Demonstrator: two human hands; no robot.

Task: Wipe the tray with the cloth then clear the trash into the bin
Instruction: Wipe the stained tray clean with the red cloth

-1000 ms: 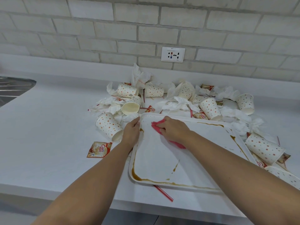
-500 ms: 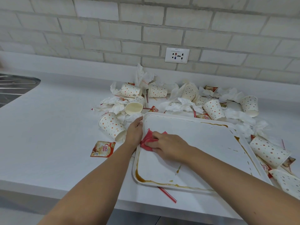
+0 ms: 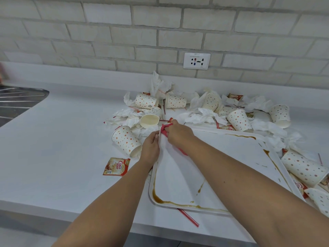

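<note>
Red cloth [image 3: 164, 130] sits bunched at the far left corner of the white tray [image 3: 222, 157], w/ the right hand [image 3: 179, 134] clenched round it, fingers curled & pressing it onto the corner. The left hand [image 3: 151, 148] grasps the tray's left rim just beside it, thumb hooked over the edge, so the two hands nearly touch. The tray lies on the white counter [image 3: 62, 148], near its front edge. A brown spill [image 3: 178, 204] runs along the tray's near & left rims, w/ more streaks at the far & right edges. Vs. half a sec ago, the right hand & cloth have slid from lower on the left side up to the far corner, while the left hand keeps the same hold. Just left of the left hand a dotted paper cup [image 3: 126, 139] lies on its side, w/ a creamer sachet [image 3: 116, 166] nearer the front. A red-striped straw [image 3: 187, 217] pokes out from under the near rim. Behind & right of the tray are more tipped cups [image 3: 239, 120] among crumpled napkins [image 3: 204, 116]. Sink [image 3: 17, 100] at far left, socket [image 3: 196, 60] on the wall.
</note>
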